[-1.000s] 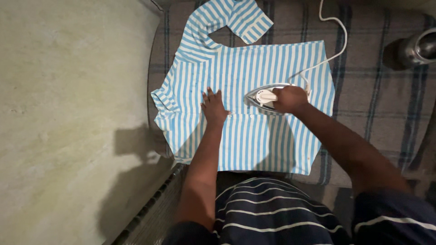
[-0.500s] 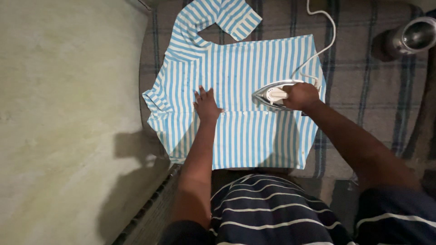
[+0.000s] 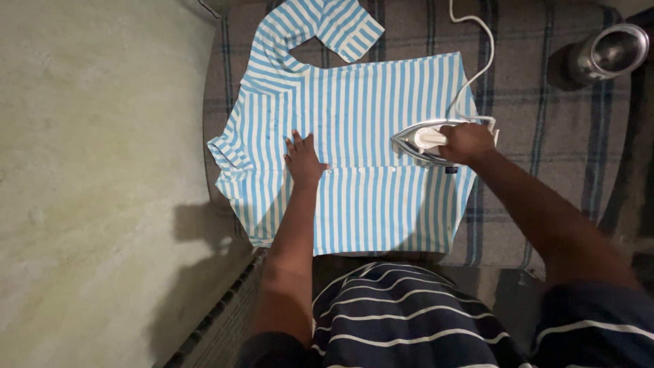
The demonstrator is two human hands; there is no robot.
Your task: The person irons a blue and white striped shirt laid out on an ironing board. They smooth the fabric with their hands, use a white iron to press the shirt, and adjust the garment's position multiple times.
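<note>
- While the head camera looked straight down, a pale greenish floor (image 3: pixel 88 170) filled the left side of the view, with a dark shadow lying on it near the person's left elbow.
- A grey blanket with dark plaid lines (image 3: pixel 545 177) covered the tabletop on the right and carried everything else.
- A blue-and-white striped shirt (image 3: pixel 354 102) lay spread flat on the blanket, collar toward the left edge, one short sleeve folded out at the far side, a row of small white buttons running across its middle.
- The person's own torso, in a dark top with thin pale stripes, showed at the bottom edge, just below the shirt's near hem.
- The right hand (image 3: pixel 465 142) sat on the iron (image 3: pixel 422 138), its fingers clamped round the handle; the iron rested sole-down on the shirt near its right edge, pointed tip toward the left.
- The left hand (image 3: pixel 302 160) lay palm-down on the shirt beside the button row, fingers spread apart and flat on the cloth, gripping nothing, well apart from the iron.
- A white cord (image 3: pixel 479 48) ran from the back of the iron across the shirt and blanket to the far edge.
- A shiny metal cup (image 3: pixel 608 51) stood on the blanket at the far right, well apart from the shirt.
</note>
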